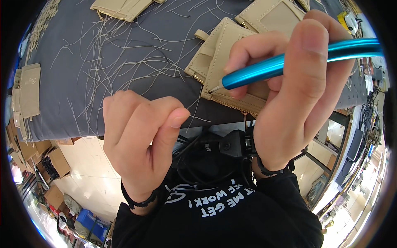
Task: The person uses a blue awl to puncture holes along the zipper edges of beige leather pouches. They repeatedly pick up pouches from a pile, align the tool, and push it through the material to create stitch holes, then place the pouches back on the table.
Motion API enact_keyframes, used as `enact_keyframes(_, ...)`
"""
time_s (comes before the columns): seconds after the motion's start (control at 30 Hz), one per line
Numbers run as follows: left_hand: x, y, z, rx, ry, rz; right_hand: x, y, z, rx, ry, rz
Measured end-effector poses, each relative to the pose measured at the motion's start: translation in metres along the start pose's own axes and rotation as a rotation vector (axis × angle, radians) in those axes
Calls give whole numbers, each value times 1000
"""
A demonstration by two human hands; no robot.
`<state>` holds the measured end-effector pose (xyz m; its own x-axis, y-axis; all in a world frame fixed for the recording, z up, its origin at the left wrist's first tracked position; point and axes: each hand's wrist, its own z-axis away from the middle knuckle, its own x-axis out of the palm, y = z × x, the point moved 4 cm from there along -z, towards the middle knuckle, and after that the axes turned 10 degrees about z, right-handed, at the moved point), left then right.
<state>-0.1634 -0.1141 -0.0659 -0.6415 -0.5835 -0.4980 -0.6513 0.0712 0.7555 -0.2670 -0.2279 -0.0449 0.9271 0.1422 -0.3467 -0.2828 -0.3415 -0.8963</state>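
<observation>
A blue metallic pen-shaped tool [256, 73] with a thin tip is gripped in my right hand [304, 87]. Its tip meets the stitched corner of a beige wallet [225, 49], close to the brass zipper along the near edge. Part of that wallet is hidden behind my right fingers, which also rest over it. My left hand [138, 136] is closed to the wallet's left, thumb pressed against the curled index finger. Whether anything sits in that pinch cannot be seen. Loose pale threads [120, 62] lie scattered on the dark grey cloth [62, 103] beyond my left hand.
More beige wallets lie on the cloth: one at the far edge [124, 7], another behind the worked one [271, 16], and a stack of beige pieces [29, 91] at the left. A black device [231, 142] is at my chest, below the table edge. Cardboard boxes [58, 161] stand lower left.
</observation>
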Motion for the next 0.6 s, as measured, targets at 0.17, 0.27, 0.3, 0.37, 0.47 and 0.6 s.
enact_keyframes(0.17,1,5,-3,42,-8,7,-2,0,-1,-24,8,3)
enact_keyframes(0.27,-1,7,-1,6,14,16,0,0,0,-20,9,-7)
enact_keyframes(0.3,-1,6,0,-31,25,14,1,0,1,-12,-1,-20)
enact_keyframes(0.37,1,5,-1,-20,-45,-40,-1,3,0,27,0,-97)
enact_keyframes(0.47,9,10,-10,52,-230,-154,-15,8,-4,52,66,-270)
enact_keyframes(0.6,36,27,-23,9,-248,-159,-43,12,0,-118,223,-467)
